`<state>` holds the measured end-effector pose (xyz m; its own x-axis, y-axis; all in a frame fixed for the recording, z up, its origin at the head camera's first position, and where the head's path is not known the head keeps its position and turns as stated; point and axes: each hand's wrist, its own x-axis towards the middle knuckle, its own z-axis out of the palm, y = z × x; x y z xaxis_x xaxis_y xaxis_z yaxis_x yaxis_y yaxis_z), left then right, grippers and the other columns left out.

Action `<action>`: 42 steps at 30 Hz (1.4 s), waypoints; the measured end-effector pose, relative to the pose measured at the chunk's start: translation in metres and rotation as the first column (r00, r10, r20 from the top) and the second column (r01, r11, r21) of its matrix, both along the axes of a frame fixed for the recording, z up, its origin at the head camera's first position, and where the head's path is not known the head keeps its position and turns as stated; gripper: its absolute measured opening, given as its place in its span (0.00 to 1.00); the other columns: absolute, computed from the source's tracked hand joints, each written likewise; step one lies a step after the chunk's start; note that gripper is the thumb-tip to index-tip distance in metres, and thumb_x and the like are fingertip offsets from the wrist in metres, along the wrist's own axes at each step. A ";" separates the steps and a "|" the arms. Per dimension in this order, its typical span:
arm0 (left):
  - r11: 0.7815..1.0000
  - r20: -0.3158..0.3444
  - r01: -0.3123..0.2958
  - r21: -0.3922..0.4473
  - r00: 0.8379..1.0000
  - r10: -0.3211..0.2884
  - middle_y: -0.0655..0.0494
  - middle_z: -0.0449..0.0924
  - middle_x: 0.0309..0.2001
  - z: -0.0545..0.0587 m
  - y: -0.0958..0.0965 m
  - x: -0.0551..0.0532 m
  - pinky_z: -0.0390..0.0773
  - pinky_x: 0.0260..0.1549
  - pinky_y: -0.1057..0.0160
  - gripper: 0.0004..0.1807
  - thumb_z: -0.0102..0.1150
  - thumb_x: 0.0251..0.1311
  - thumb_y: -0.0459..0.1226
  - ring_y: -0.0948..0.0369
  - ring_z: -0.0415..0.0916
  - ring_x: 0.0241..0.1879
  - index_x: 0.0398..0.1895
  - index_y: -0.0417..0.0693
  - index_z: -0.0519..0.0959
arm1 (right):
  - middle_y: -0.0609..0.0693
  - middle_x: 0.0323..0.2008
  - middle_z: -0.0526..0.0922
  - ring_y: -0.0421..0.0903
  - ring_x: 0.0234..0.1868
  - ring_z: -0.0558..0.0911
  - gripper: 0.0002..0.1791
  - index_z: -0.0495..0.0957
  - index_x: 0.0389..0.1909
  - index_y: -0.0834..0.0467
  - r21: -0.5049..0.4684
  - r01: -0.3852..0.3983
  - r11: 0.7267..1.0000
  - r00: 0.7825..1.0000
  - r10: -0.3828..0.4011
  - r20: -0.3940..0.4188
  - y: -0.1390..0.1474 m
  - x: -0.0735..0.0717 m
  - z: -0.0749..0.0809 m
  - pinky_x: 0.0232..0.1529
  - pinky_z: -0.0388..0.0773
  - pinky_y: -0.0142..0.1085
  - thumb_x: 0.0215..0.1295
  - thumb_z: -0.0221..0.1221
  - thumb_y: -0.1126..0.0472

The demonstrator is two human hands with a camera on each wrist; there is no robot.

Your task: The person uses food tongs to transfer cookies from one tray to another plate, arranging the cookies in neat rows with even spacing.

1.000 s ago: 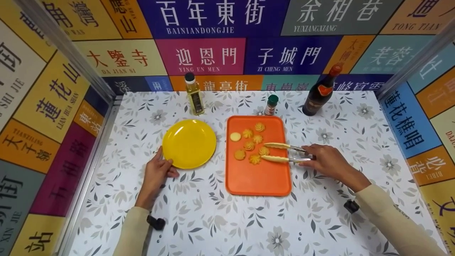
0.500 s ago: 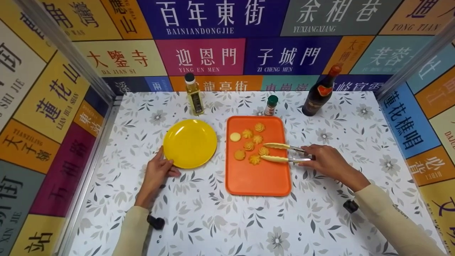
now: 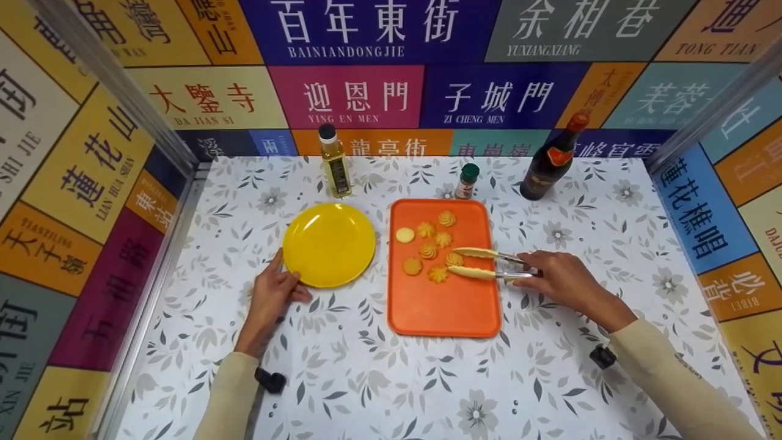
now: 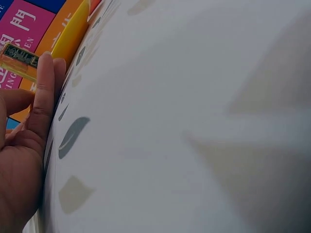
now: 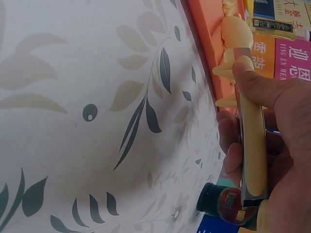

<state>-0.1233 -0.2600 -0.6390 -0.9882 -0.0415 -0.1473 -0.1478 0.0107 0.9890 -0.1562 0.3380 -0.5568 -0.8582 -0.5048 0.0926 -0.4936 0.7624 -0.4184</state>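
My left hand [image 3: 272, 293] holds the yellow plate [image 3: 328, 244] by its lower left rim, thumb at the edge. In the left wrist view its fingers [image 4: 44, 92] lie close to the tabletop beside the plate. My right hand [image 3: 565, 278] grips a pair of tongs [image 3: 473, 273] with pale tips and metal arms. The tips are spread over the orange tray [image 3: 446, 311], on either side of a swirled cookie [image 3: 454, 260]. Several more cookies [image 3: 428, 250] lie on the tray's upper half. In the right wrist view, thumb and fingers wrap the tongs' handle [image 5: 253, 145].
Behind the plate stands an oil bottle [image 3: 336, 168]. A small green-capped jar [image 3: 467, 181] is just behind the tray, with a dark red-topped bottle [image 3: 547, 165] to its right. Printed panels [image 3: 366, 95] wall the back and sides of the flower-patterned table [image 3: 366, 385].
The yellow plate has shifted slightly right and away from me, with my left hand following it. The tongs and right hand stay practically where they were.
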 end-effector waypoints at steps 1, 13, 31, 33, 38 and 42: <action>1.000 -0.007 -0.001 -0.002 1.000 0.001 0.31 0.87 0.34 0.000 0.000 0.000 0.94 0.35 0.54 0.41 0.57 0.83 0.32 0.49 0.91 0.28 0.91 0.46 0.50 | 0.55 0.42 0.93 0.50 0.36 0.88 0.30 0.87 0.63 0.66 0.001 -0.001 1.000 1.000 0.001 -0.003 0.000 0.001 0.000 0.37 0.87 0.52 0.66 0.79 0.54; 1.000 -0.006 -0.001 -0.019 1.000 0.000 0.31 0.87 0.34 0.002 0.000 0.000 0.94 0.37 0.55 0.41 0.57 0.84 0.34 0.49 0.90 0.28 0.91 0.47 0.50 | 0.56 0.40 0.93 0.53 0.36 0.89 0.28 0.87 0.61 0.67 -0.014 0.012 1.000 0.999 -0.013 -0.032 0.000 0.001 0.003 0.37 0.88 0.53 0.65 0.79 0.55; 1.000 -0.017 -0.016 -0.016 1.000 0.016 0.32 0.87 0.32 0.000 0.002 -0.001 0.94 0.33 0.56 0.41 0.57 0.83 0.31 0.51 0.90 0.26 0.91 0.42 0.50 | 0.59 0.43 0.93 0.57 0.39 0.91 0.29 0.86 0.63 0.68 -0.034 -0.040 0.999 0.998 0.039 -0.042 -0.010 -0.008 0.008 0.40 0.89 0.56 0.66 0.78 0.56; 1.000 -0.024 -0.012 -0.019 1.000 0.011 0.33 0.87 0.32 0.000 0.002 -0.001 0.94 0.33 0.56 0.41 0.57 0.82 0.31 0.51 0.90 0.26 0.91 0.42 0.50 | 0.59 0.44 0.93 0.58 0.41 0.91 0.29 0.86 0.63 0.67 -0.035 -0.043 0.998 0.999 0.042 -0.035 -0.011 -0.009 0.008 0.42 0.90 0.57 0.66 0.78 0.55; 1.000 -0.022 -0.015 -0.017 1.000 0.015 0.32 0.87 0.33 -0.001 0.002 -0.001 0.94 0.34 0.57 0.41 0.57 0.83 0.32 0.52 0.90 0.27 0.91 0.44 0.51 | 0.58 0.44 0.93 0.57 0.42 0.91 0.30 0.86 0.65 0.66 -0.023 -0.036 0.999 0.999 0.036 -0.001 -0.016 -0.012 0.009 0.44 0.90 0.57 0.67 0.77 0.54; 1.000 -0.010 -0.016 -0.018 1.000 0.016 0.32 0.87 0.33 0.000 0.002 0.000 0.94 0.34 0.57 0.41 0.57 0.83 0.33 0.51 0.90 0.27 0.91 0.45 0.51 | 0.58 0.45 0.93 0.55 0.43 0.91 0.30 0.85 0.66 0.66 -0.017 -0.031 0.999 0.999 0.031 0.019 -0.020 -0.014 0.011 0.45 0.90 0.56 0.68 0.77 0.54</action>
<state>-0.1232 -0.2580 -0.6393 -0.9888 -0.0601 -0.1369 -0.1387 0.0268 0.9900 -0.1697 0.3176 -0.5460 -0.8438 -0.5299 0.0849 -0.5089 0.7398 -0.4401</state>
